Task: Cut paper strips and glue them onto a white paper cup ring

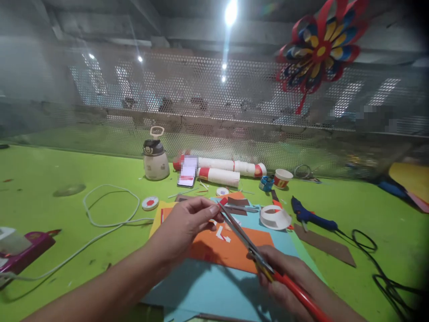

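Observation:
My right hand [284, 273] is wrapped round the red handles of a pair of scissors [239, 232], whose long blades point up and left. At the blade tips, my left hand [192, 219] pinches a small red piece [223, 202], probably paper; its exact shape is hard to make out. Beneath both hands lie orange paper [228, 256] and light blue paper [194, 286]. Small white and red cut pieces [223, 235] rest on the orange sheet. Just right of the sheets' middle stands a roll of white tape [275, 218].
A blue glue gun [313, 215] with a black cord lies at the right, near a brown strip [325, 245]. Behind stand a bottle [156, 161], a phone [187, 172], stacked paper cups [219, 176] and a single cup [283, 178]. A white cable [97, 226] loops leftward to a purple power strip [30, 250].

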Available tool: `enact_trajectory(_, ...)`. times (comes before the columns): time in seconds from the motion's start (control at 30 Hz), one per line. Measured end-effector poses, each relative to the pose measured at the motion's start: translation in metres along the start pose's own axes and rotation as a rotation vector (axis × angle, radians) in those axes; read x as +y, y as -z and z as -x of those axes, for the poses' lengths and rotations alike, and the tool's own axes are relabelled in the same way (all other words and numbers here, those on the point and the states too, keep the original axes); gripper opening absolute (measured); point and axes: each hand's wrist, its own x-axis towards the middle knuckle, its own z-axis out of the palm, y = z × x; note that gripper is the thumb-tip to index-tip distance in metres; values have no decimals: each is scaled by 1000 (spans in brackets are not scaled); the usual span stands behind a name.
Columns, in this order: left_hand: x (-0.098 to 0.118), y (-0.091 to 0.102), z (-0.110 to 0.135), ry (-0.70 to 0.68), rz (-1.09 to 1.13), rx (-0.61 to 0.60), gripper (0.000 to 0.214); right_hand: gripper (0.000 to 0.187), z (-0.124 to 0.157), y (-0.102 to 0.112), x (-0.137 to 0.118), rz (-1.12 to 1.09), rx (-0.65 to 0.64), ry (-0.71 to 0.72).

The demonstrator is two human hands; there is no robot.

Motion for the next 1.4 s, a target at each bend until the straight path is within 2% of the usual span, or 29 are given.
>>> enact_trajectory(0.17,-6,-1,-1,-34,-36,18,16,52,5,-1,3,52,-3,-19)
enact_trajectory(0.37,-13,0,-2,-58,-77,14,17,49,9,-4,1,113,75,-14)
enact_trajectory(0.7,-13,3,-2,-45,-68,-15,13,56,8,-7,1,89,64,-36)
enact_trajectory(0.93,-13,4,-3,-54,-56,-37,13,45,9,-4,-1,139,56,-34)
enact_trajectory(1.1,-10,4,-4,-35,-27,-29,13,49,10,-2,0,188,33,-65)
enact_trajectory(1.4,-9,2,-3,-42,-33,-24,13,53,8,-6,-7,117,84,-50)
